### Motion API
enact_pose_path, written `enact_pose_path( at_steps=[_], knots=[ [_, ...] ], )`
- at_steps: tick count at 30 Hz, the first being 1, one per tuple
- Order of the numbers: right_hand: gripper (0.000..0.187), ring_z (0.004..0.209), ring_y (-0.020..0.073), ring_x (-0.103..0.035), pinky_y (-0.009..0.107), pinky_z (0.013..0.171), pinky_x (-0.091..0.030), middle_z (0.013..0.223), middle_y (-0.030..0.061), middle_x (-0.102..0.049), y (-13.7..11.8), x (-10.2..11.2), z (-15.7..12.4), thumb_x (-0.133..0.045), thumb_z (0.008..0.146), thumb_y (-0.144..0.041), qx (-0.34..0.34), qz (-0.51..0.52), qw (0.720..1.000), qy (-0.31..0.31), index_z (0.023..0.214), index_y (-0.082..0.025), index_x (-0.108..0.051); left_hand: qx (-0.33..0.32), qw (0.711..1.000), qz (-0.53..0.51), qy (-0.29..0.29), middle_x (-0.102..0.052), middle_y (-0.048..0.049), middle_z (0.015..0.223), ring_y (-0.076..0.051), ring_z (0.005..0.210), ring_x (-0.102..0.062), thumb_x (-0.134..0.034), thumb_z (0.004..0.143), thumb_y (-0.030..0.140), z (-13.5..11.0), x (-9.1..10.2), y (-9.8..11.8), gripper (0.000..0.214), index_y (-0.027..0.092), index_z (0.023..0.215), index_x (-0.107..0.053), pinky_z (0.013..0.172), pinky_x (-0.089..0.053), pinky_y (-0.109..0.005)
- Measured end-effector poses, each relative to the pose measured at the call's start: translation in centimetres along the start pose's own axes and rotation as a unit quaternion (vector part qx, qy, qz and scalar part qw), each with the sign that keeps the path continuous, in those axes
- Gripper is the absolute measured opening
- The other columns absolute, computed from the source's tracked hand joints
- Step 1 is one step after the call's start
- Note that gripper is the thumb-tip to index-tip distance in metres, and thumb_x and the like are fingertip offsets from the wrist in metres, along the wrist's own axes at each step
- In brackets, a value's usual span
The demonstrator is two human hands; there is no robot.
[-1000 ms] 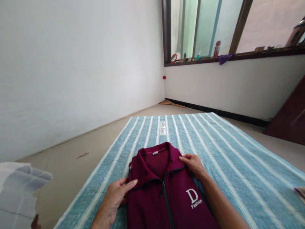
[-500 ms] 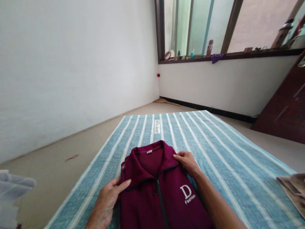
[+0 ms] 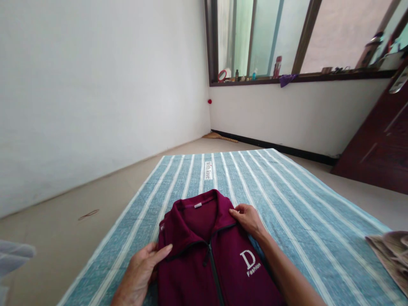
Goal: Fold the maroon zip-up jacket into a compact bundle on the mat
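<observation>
A folded maroon zip jacket with a white "D Fashion" logo lies on a blue-and-white striped mat on the floor. My left hand grips the jacket's left edge just below the collar, thumb on top and fingers tucked under the cloth. My right hand pinches the right side of the collar, fingers curled on the fabric. The zip is closed up to the collar, which is spread apart.
A folded beige cloth lies on the mat's right edge. Pale fabric shows at the far left. A dark wooden door stands at the right. The window sill carries bottles and small items. A broom lies in the corner.
The view has shifted to the right, showing more of the door and beige cloth. Both hands keep their hold on the jacket's sides with little movement.
</observation>
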State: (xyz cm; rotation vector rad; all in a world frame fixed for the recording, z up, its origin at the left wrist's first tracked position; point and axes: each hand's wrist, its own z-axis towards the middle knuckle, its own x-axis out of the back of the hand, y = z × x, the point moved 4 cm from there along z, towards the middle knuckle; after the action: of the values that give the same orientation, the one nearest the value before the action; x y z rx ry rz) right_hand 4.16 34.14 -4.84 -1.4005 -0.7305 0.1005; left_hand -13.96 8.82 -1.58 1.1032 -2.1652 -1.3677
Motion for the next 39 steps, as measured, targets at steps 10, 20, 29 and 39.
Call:
enact_pose_path(
  at_steps=[10, 20, 29, 39],
  knots=[
    [0.031, 0.057, 0.0133, -0.051, 0.024, 0.053, -0.03, 0.057, 0.0009, -0.058, -0.9, 0.0, -0.1, -0.06, 0.079, -0.042, 0.012, -0.045, 0.999, -0.019, 0.07, -0.014, -0.072, 0.023, 0.999, -0.023, 0.015, -0.075, -0.0079, 0.098, -0.032, 0.097, -0.068, -0.087, 0.049, 0.025, 0.5, 0.4, -0.1, 0.065, 0.018, 0.108, -0.062, 0.08, -0.058, -0.035],
    [0.05, 0.038, 0.0099, -0.044, 0.02, 0.036, -0.026, 0.042, -0.0015, -0.047, -0.5, 0.2, -0.5, -0.052, 0.082, -0.06, -0.059, -0.003, 0.99, -0.128, 0.059, -0.016, -0.056, 0.021, 0.999, -0.002, 0.042, -0.075, -0.008, 0.099, -0.028, 0.098, -0.068, -0.083, 0.054, 0.02, 0.4, 0.5, 0.1, 0.054, 0.017, 0.106, -0.065, 0.082, -0.056, -0.031],
    [0.053, 0.033, 0.0114, -0.046, 0.019, 0.029, -0.029, 0.038, -0.0017, -0.047, -0.3, 0.2, -1.4, -0.058, 0.074, -0.067, -0.076, 0.009, 0.972, -0.221, 0.054, -0.019, -0.049, 0.004, 1.0, -0.018, 0.023, -0.075, -0.0089, 0.1, -0.026, 0.096, -0.069, -0.078, 0.064, 0.018, 0.0, 0.2, -0.1, 0.059, 0.015, 0.119, -0.058, 0.077, -0.057, -0.029],
    [0.051, 0.033, 0.0096, -0.042, 0.019, 0.029, -0.028, 0.039, -0.0024, -0.046, -0.2, 0.1, -1.4, -0.064, 0.071, -0.065, -0.078, -0.003, 0.974, -0.214, 0.054, -0.019, -0.049, -0.004, 1.0, -0.016, 0.012, -0.075, -0.0083, 0.098, -0.027, 0.097, -0.069, -0.081, 0.062, 0.019, 0.2, 0.3, -0.2, 0.053, 0.015, 0.111, -0.062, 0.084, -0.056, -0.032]
  ],
)
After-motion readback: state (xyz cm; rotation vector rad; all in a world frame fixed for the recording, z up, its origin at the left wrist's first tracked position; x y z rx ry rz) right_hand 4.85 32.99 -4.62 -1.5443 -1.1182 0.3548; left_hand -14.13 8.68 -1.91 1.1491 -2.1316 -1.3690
